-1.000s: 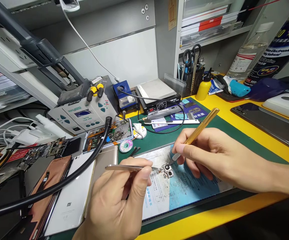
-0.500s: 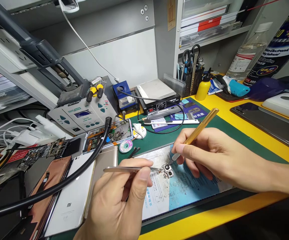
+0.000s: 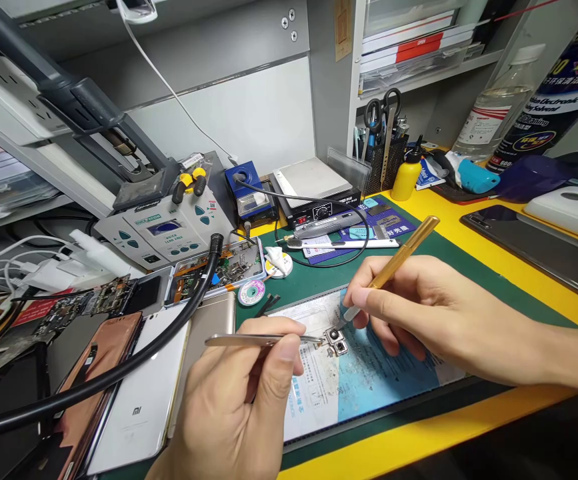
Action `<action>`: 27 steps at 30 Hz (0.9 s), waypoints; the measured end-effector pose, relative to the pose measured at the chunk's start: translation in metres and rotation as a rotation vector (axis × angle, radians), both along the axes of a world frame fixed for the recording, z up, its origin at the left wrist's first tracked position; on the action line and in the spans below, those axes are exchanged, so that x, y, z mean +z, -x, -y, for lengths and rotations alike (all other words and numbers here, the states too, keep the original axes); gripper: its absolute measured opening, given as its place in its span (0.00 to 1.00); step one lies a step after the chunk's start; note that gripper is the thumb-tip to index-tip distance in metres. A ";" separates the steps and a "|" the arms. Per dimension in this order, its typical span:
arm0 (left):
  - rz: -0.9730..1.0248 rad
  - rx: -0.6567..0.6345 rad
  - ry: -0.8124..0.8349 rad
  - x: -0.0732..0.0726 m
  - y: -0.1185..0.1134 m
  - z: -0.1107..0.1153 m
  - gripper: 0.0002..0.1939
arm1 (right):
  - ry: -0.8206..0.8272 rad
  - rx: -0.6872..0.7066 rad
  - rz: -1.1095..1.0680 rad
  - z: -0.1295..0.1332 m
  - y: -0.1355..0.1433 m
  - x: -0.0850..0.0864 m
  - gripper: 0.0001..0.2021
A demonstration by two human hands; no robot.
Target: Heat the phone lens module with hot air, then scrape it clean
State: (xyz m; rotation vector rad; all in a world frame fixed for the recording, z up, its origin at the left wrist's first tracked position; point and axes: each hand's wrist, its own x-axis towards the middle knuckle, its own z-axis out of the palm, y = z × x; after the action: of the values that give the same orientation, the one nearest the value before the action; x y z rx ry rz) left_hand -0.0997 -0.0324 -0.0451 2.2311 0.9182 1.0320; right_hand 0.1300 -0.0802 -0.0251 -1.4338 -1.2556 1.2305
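Observation:
My left hand (image 3: pixel 249 393) is closed around metal tweezers (image 3: pixel 249 340), whose tips reach the left side of a small phone camera module (image 3: pixel 337 341). The module has two square lenses side by side. In my right hand (image 3: pixel 419 303) is a gold-handled craft knife (image 3: pixel 401 257), gripped like a pen. Its blade end touches or hovers by the upper edge of the module; I cannot tell which. Beneath the module lies a printed white and blue sheet (image 3: pixel 363 393), scattered with small debris around it.
Phones, including a white one (image 3: pixel 141 393), lie at left under a black hose (image 3: pixel 133 373). Behind them stands a grey rework station (image 3: pixel 169 227) beside a tray of circuit boards (image 3: pixel 241 267). A hot plate (image 3: pixel 313 183) and a yellow bottle (image 3: pixel 407 177) stand farther back.
Very little differs. The tweezers and my left hand have shifted slightly to the left, while my right hand and the knife look almost unmoved.

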 end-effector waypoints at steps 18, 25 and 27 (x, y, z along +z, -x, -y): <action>0.028 -0.063 0.127 0.001 0.001 0.000 0.10 | 0.014 0.018 -0.027 -0.001 -0.001 -0.001 0.12; 0.007 -0.024 0.137 -0.001 0.002 0.002 0.11 | 0.037 0.026 -0.096 -0.004 0.000 0.002 0.08; 0.020 -0.019 0.145 -0.001 0.002 0.002 0.11 | 0.043 0.018 -0.095 -0.004 -0.001 0.003 0.08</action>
State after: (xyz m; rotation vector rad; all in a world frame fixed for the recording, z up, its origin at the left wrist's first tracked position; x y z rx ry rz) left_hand -0.1016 -0.0343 -0.0461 2.1020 0.9308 0.9464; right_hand 0.1309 -0.0766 -0.0222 -1.3804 -1.1863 1.3297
